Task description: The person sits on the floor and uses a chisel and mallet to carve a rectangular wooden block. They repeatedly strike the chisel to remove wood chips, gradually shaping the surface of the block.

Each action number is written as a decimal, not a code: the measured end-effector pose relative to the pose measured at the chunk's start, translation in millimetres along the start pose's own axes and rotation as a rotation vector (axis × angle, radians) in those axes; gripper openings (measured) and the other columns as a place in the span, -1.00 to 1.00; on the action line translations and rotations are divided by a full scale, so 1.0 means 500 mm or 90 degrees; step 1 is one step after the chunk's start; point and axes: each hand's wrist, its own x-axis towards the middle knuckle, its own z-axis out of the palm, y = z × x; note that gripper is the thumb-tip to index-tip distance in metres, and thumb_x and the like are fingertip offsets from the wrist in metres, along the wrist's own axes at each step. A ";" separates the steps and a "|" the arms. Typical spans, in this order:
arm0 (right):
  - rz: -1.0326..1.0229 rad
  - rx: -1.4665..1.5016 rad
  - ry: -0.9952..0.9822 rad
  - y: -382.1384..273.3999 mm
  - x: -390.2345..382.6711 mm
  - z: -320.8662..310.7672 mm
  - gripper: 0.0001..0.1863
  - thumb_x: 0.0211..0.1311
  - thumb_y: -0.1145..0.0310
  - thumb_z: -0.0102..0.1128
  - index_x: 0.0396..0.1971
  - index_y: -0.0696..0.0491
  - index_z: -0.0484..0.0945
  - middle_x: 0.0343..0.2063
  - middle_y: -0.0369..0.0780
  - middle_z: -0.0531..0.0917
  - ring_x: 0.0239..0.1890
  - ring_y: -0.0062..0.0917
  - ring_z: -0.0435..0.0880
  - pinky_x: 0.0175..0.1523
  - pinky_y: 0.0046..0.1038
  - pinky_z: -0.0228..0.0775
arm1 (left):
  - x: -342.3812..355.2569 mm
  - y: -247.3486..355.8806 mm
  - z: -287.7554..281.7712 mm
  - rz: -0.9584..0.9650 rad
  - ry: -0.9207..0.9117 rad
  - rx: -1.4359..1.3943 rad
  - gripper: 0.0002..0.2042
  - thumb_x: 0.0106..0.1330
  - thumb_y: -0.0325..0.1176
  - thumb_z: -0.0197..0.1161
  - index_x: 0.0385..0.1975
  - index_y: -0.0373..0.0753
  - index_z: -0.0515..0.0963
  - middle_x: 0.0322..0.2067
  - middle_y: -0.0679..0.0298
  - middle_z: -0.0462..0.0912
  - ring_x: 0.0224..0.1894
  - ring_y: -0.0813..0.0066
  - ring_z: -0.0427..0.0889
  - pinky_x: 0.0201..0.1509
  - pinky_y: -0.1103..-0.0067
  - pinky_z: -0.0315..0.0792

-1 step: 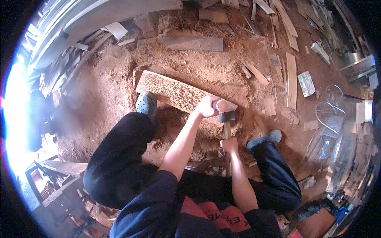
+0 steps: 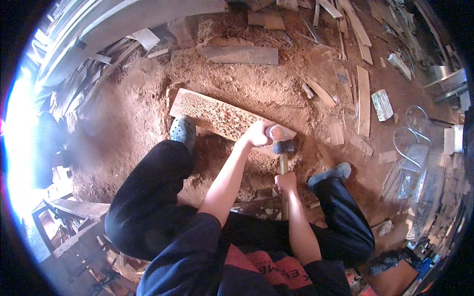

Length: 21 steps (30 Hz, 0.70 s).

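A pale wooden board (image 2: 212, 109), its upper face covered in small gouged hollows, lies slantwise on the ground in front of me. My left hand (image 2: 257, 134) is closed over the board's right end, around a short tool with a round pale end (image 2: 276, 132); its lower part is hidden, so I cannot tell its exact kind. Against that end sits the dark head of a hammer (image 2: 284, 146). My right hand (image 2: 286, 181) grips the hammer's wooden handle lower down. My left clog (image 2: 182, 130) presses at the board's near left edge.
Sawdust and reddish soil (image 2: 232, 79) surround the board. A flat plank (image 2: 242, 55) lies beyond it. Wood strips (image 2: 363, 101), a pale block (image 2: 381, 104) and a wire rack (image 2: 412, 143) are on the right. My right clog (image 2: 331, 175) rests on the ground. Stacked boards (image 2: 133, 22) line the far left.
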 end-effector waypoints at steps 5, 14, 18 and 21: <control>-0.100 -0.056 0.034 0.056 0.039 -0.022 -0.84 -0.27 0.51 0.12 -0.87 0.20 0.41 -0.90 -0.23 0.39 -0.87 -0.49 0.41 -0.77 -0.40 0.20 | 0.039 0.038 0.003 -0.036 -0.116 -0.069 -0.50 -0.47 -0.24 0.47 -0.38 -0.26 0.58 -0.47 0.10 0.61 -0.40 0.25 0.58 -0.27 0.46 0.44; -0.050 -0.017 0.020 -0.001 0.029 -0.043 -0.85 -0.29 0.45 0.19 -0.82 0.21 0.48 -0.87 -0.19 0.45 -0.85 -0.42 0.45 -0.74 -0.34 0.25 | 0.044 -0.002 0.071 -0.051 0.165 -0.012 -0.62 -0.51 -0.34 0.33 -0.52 -0.24 0.55 -0.55 0.08 0.58 -0.44 0.10 0.57 -0.33 0.43 0.43; -0.062 -0.093 0.048 -0.119 -0.076 -0.127 -0.80 -0.37 0.39 0.25 -0.82 0.24 0.51 -0.80 -0.11 0.53 -0.73 -0.38 0.55 -0.58 -0.37 0.38 | 0.029 0.026 0.103 -0.037 0.241 -0.056 -0.68 -0.47 -0.36 0.29 -0.57 -0.26 0.51 -0.61 0.10 0.54 -0.50 0.15 0.54 -0.36 0.45 0.41; -0.067 -0.092 0.080 -0.107 -0.093 -0.145 -0.76 -0.35 0.36 0.23 -0.81 0.26 0.51 -0.77 -0.06 0.55 -0.68 -0.35 0.58 -0.51 -0.37 0.40 | 0.027 0.059 0.134 -0.043 0.227 -0.075 -0.71 -0.46 -0.37 0.29 -0.61 -0.27 0.49 -0.64 0.13 0.51 -0.56 0.22 0.49 -0.39 0.48 0.39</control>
